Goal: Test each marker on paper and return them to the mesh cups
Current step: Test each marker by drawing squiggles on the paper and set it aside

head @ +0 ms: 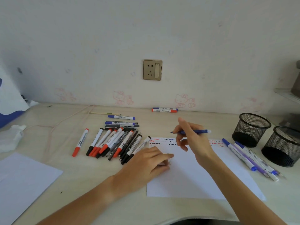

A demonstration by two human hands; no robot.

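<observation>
My right hand point(190, 138) grips a blue marker point(194, 131) held level above the top of the white test paper point(194, 176), tip pointing left. Rows of red, black and blue squiggles point(162, 141) run along the paper's top edge. My left hand point(149, 161) rests on the paper's left edge with fingers curled; whether it holds a cap is unclear. A heap of red and black markers point(113, 142) lies left of the paper. Several blue and purple markers point(248, 157) lie to its right. Two black mesh cups point(251, 127) point(282, 145) stand at the right; no markers show inside them.
Blue markers point(121, 117) lie behind the heap, and another pair point(164, 109) sits by the wall. A second paper sheet point(24, 181) lies at the front left, crumpled tissue point(13, 137) at the far left. A pink cord point(61, 122) crosses the desk.
</observation>
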